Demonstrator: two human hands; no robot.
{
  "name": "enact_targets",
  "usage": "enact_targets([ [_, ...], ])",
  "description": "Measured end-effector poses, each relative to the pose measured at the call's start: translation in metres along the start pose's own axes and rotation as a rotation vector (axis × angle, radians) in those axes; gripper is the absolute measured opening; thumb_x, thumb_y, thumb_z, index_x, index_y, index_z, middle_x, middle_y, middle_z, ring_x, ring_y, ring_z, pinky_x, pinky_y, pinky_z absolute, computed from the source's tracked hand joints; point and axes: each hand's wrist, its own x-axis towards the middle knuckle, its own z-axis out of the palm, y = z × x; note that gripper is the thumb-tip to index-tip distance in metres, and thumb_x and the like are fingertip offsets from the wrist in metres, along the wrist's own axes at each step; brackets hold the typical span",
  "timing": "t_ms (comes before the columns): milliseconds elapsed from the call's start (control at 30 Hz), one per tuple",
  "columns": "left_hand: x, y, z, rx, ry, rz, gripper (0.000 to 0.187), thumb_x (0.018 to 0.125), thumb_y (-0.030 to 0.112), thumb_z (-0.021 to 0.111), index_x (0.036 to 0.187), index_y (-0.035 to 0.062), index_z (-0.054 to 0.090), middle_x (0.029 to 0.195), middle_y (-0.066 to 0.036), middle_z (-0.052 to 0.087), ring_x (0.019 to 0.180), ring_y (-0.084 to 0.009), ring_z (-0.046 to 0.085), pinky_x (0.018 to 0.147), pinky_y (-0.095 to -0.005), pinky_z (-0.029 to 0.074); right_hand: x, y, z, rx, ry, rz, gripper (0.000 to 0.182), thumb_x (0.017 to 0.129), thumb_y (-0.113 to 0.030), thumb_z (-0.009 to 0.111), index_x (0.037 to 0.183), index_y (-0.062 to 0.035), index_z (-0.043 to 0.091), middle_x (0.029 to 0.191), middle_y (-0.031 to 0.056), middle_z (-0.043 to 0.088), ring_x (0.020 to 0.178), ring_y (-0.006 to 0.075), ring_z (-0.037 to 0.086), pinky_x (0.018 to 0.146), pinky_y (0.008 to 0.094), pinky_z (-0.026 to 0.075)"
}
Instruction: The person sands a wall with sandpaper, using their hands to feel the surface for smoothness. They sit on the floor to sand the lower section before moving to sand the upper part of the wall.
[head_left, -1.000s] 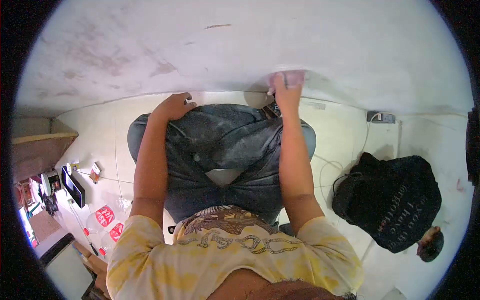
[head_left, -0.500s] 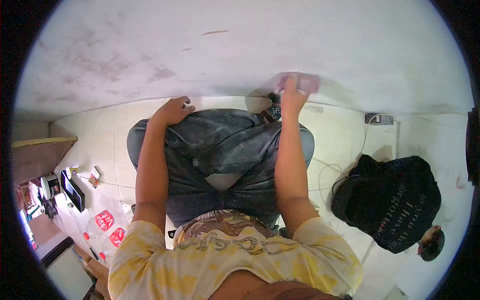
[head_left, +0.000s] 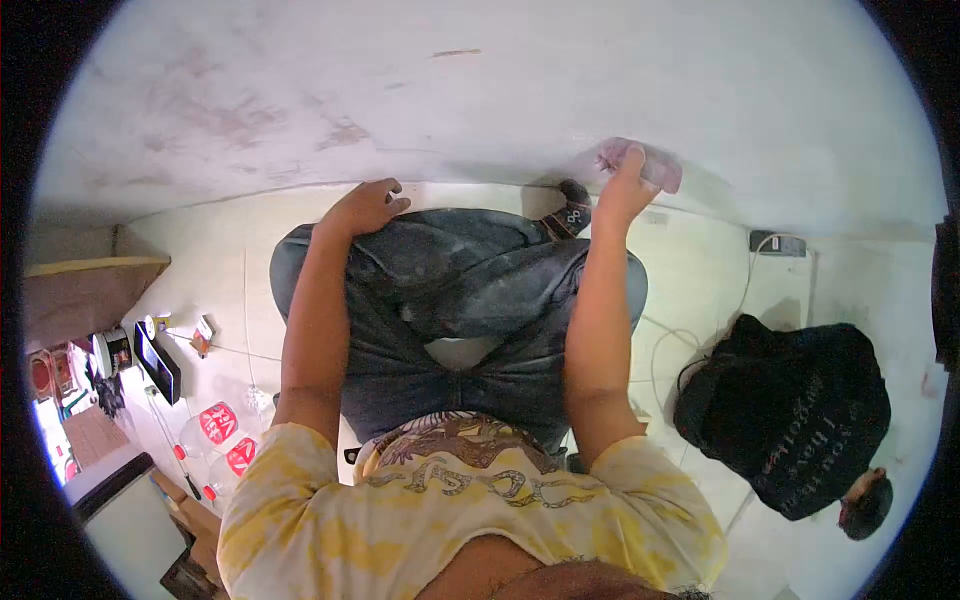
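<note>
My right hand grips a pinkish-mauve rag, its fingers mostly hidden behind it and the thumb showing on the near side. The rag lies against the lower part of the white wall, just above the floor line. My left hand rests at my bent left knee, close to the foot of the wall. Its fingers are loosely curled with a gap to the thumb, and nothing shows in them. Dark scuffs mark the wall at the upper left. My crossed legs in dusty dark trousers lie between my arms.
A black fabric bag with printed letters lies on the floor at right, beside a cable and a power strip. To the left are large clear bottles with red labels, a dark flat device and a brown board.
My right hand has moved to the right along the wall with the rag, which now sits tilted. My left hand stays at the knee while the whole view shifts slightly.
</note>
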Motion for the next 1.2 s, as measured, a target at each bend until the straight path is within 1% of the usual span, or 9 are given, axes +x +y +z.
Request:
enact_targets([
  [167, -0.003, 0.005, -0.001, 0.029, -0.033, -0.03, 0.055, 0.091, 0.043, 0.057, 0.123, -0.0016, 0.057, 0.119, -0.025, 0.062, 0.115, -0.0388, 0.058, 0.098, -0.0439, 0.044, 0.003, 0.051, -0.017, -0.247, -0.108, -0.105, 0.018, 0.092, -0.014, 0.055, 0.079, -0.0027, 0.059, 0.075, 0.0095, 0.062, 0.063, 0.0161, 0.055, 0.058, 0.0306, 0.048],
  [267, -0.002, 0.002, 0.0, -0.028, 0.006, -0.022, 0.051, 0.092, 0.043, 0.057, 0.122, 0.0016, 0.058, 0.116, -0.024, 0.064, 0.11, -0.0371, 0.061, 0.097, -0.0427, 0.046, 0.003, 0.004, -0.006, 0.206, -0.071, 0.032, 0.014, 0.092, -0.014, 0.058, 0.092, 0.0002, 0.055, 0.071, 0.0081, 0.06, 0.06, 0.0168, 0.059, 0.054, 0.0311, 0.049],
  [400, 0.0, -0.002, 0.003, 0.034, -0.035, -0.024, 0.051, 0.092, 0.043, 0.057, 0.122, 0.0016, 0.058, 0.115, -0.024, 0.064, 0.11, -0.0371, 0.061, 0.097, -0.043, 0.046, 0.002, 0.037, -0.018, -0.27, -0.225, -0.13, 0.013, 0.092, -0.013, 0.057, 0.089, -0.0012, 0.055, 0.071, 0.0074, 0.059, 0.06, 0.0178, 0.056, 0.053, 0.0316, 0.048],
  [500, 0.004, -0.004, 0.005, 0.042, -0.026, -0.014, 0.053, 0.092, 0.043, 0.057, 0.123, 0.0005, 0.058, 0.117, -0.024, 0.063, 0.112, -0.0376, 0.06, 0.098, -0.0431, 0.045, -0.006, -0.001, 0.002, 0.205, -0.035, 0.123, 0.012, 0.091, -0.011, 0.057, 0.083, -0.0017, 0.057, 0.074, 0.0079, 0.061, 0.062, 0.0162, 0.056, 0.054, 0.0315, 0.048],
  [800, -0.004, 0.006, -0.001, 0.028, -0.03, -0.04, 0.053, 0.092, 0.044, 0.056, 0.124, 0.0019, 0.058, 0.118, -0.023, 0.064, 0.112, -0.0375, 0.06, 0.098, -0.0437, 0.045, 0.0, -0.008, -0.004, 0.084, 0.003, 0.084, 0.012, 0.09, -0.008, 0.056, 0.079, -0.0028, 0.056, 0.075, 0.0081, 0.062, 0.066, 0.0156, 0.058, 0.058, 0.0319, 0.048],
  [900, -0.004, 0.007, -0.003, 0.021, -0.054, -0.045, 0.052, 0.092, 0.044, 0.056, 0.124, 0.0022, 0.058, 0.119, -0.023, 0.063, 0.113, -0.0374, 0.059, 0.098, -0.0435, 0.045, -0.011, 0.006, -0.006, -0.097, -0.238, 0.078, 0.012, 0.091, -0.011, 0.058, 0.081, -0.0027, 0.057, 0.075, 0.0085, 0.063, 0.068, 0.0167, 0.059, 0.059, 0.0318, 0.048],
  [1000, -0.004, 0.009, -0.003, 0.023, -0.048, -0.051, 0.052, 0.092, 0.044, 0.056, 0.123, 0.0024, 0.058, 0.12, -0.022, 0.063, 0.113, -0.0372, 0.059, 0.099, -0.0433, 0.045, 0.003, 0.004, -0.009, 0.269, -0.125, 0.031, 0.018, 0.093, -0.015, 0.056, 0.094, 0.0026, 0.06, 0.083, 0.0117, 0.067, 0.074, 0.019, 0.063, 0.063, 0.0312, 0.051],
  [1100, -0.005, 0.007, -0.001, 0.021, -0.046, -0.06, 0.052, 0.092, 0.044, 0.055, 0.123, 0.0023, 0.058, 0.12, -0.022, 0.063, 0.114, -0.0369, 0.059, 0.099, -0.0432, 0.045, -0.007, 0.003, -0.008, -0.076, -0.276, 0.178, 0.019, 0.094, -0.016, 0.057, 0.089, 0.0025, 0.058, 0.079, 0.0104, 0.064, 0.072, 0.0178, 0.061, 0.062, 0.0308, 0.05],
  [1200, -0.002, 0.006, 0.0, 0.044, -0.044, -0.045, 0.053, 0.092, 0.045, 0.055, 0.123, 0.0023, 0.058, 0.12, -0.022, 0.063, 0.114, -0.0364, 0.059, 0.099, -0.0429, 0.045, -0.01, 0.0, 0.001, -0.082, 0.0, 0.034, 0.016, 0.093, -0.013, 0.056, 0.086, 0.0006, 0.056, 0.076, 0.0084, 0.062, 0.067, 0.0157, 0.059, 0.059, 0.0303, 0.049],
])
